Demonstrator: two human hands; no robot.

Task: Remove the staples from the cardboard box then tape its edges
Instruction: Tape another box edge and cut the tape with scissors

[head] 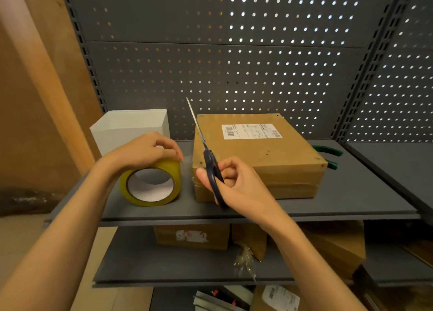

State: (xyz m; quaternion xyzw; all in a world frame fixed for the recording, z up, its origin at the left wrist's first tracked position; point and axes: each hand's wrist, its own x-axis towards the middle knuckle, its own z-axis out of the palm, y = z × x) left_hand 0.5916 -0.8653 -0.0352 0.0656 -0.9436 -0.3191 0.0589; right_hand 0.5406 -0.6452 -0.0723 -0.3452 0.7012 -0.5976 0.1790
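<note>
Flat brown cardboard box (257,156), white barcode label (251,131) on top

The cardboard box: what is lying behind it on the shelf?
Green plier handles stick out behind the box, at its right. The box covers their jaws, so the tool's head cannot be seen.

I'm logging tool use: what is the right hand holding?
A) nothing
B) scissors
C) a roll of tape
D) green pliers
B: the right hand grips the dark handles of the scissors, blades pointing up beside the cardboard box.
</note>
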